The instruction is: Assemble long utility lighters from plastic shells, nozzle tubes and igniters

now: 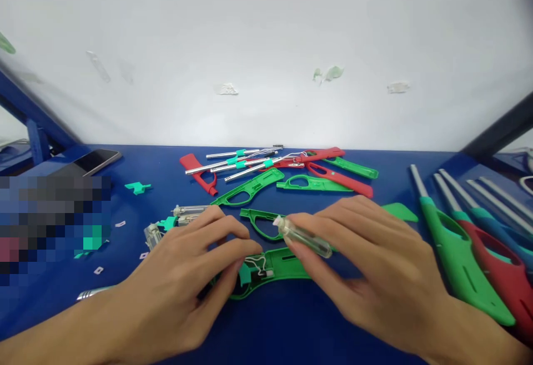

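Pinching right hand (pixel 375 265): held clear tube (pixel 310 240) between thumb and forefinger, closed to the tube's width; had it tilted, white cap (pixel 278 222) towards the left; hung over or just beyond the right part of green half-shell (pixel 287 263), at a height impossible to judge.
Left hand (pixel 187 276): reached over the left end of green half-shell; had fingers curled, tips of thumb and forefinger slightly apart; came close to teal trigger piece (pixel 245 274) and white wires (pixel 260 265); could not tell whether gripping either.
Green half-shell: lay hollow side up on blue table (pixel 291 326), between both hands; carried teal trigger piece and white wires in the left part; ran partly hidden under left hand.
Second green half (pixel 245 215): lay just beyond green half-shell.
Spare clear tubes (pixel 194 209): lay left of green half-shell and slightly beyond, partly behind left hand.
Loose teal piece (pixel 137 187) and white bits (pixel 99 270): lay well left of green half-shell.
Metal rods (pixel 245 173) and red handle parts (pixel 341 179): lay heaped well beyond green half-shell, among further green halves.
Green lighter (pixel 483 295), red lighter (pixel 503 282), blue lighter (pixel 495 226): lay side by side, well right of green half-shell.
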A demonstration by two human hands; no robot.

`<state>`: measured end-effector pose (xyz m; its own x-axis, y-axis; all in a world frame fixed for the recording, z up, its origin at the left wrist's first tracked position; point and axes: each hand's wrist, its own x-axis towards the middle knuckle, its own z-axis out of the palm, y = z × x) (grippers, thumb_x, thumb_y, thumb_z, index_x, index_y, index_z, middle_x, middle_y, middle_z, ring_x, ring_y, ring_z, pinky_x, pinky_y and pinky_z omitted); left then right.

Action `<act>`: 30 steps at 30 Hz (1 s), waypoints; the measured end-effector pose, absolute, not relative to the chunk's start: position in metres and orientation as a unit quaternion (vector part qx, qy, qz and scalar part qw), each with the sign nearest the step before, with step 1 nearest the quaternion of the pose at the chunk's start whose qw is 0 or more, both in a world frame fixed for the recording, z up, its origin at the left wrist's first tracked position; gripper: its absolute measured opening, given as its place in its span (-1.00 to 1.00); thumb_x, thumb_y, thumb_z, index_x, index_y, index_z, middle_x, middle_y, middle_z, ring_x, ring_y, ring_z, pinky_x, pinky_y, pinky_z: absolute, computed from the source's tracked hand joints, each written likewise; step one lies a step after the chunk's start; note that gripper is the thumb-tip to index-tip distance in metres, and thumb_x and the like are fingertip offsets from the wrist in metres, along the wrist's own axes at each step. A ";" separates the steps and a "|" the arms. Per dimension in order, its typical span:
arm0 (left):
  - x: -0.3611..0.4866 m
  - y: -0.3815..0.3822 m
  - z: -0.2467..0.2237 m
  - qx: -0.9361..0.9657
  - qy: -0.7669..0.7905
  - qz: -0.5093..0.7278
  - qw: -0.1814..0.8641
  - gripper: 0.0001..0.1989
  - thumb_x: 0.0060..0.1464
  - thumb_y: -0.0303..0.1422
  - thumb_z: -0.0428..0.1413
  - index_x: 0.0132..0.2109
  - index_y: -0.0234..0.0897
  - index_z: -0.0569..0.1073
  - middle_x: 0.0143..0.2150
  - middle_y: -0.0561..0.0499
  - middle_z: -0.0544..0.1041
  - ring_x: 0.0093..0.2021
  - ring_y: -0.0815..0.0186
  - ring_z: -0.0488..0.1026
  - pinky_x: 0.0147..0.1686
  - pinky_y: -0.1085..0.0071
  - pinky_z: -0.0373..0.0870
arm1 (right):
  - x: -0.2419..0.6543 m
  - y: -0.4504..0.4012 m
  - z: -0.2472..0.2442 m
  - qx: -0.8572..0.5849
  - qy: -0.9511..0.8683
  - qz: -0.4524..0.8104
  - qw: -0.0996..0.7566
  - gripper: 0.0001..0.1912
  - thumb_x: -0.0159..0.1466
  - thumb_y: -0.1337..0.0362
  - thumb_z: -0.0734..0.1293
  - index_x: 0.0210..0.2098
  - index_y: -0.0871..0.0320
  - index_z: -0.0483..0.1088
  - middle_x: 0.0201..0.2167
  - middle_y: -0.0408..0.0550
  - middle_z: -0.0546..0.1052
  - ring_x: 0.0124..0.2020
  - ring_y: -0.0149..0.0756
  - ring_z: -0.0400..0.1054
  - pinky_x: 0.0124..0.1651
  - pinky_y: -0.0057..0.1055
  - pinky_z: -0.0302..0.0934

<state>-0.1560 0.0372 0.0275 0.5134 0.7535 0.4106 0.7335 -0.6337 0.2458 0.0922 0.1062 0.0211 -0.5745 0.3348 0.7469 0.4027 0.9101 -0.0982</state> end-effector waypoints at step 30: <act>-0.144 0.053 0.032 0.844 0.467 0.166 0.207 -0.66 0.31 -0.50 -0.06 0.01 -0.07 0.55 0.02 0.00 0.46 -0.17 0.34 0.51 -0.12 0.39 0.50 | 0.090 0.108 0.025 -0.247 -0.887 -0.104 0.377 -0.90 0.47 0.31 0.31 -0.20 0.16 0.43 -0.38 -0.08 0.62 -0.46 -0.21 0.45 -0.25 -0.20 0.12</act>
